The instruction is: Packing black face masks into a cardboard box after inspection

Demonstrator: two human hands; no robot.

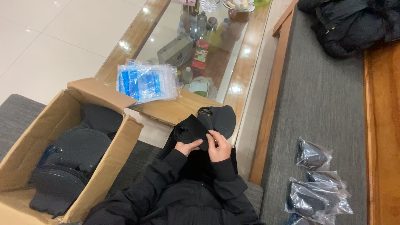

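Hands [204,146] (2) on 1 black mask [192,129]

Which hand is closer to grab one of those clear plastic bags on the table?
Left, probably. The left hand holds the black mask on the side nearer the stack of clear bags on the table. The right hand sits farther away.

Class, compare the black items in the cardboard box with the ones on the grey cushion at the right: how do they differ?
The black items in the box lie bare and stacked; the bagged items on the grey cushion are each sealed in clear plastic and spread apart. The box holds many, the cushion only a few. Both look alike: dark and rounded.
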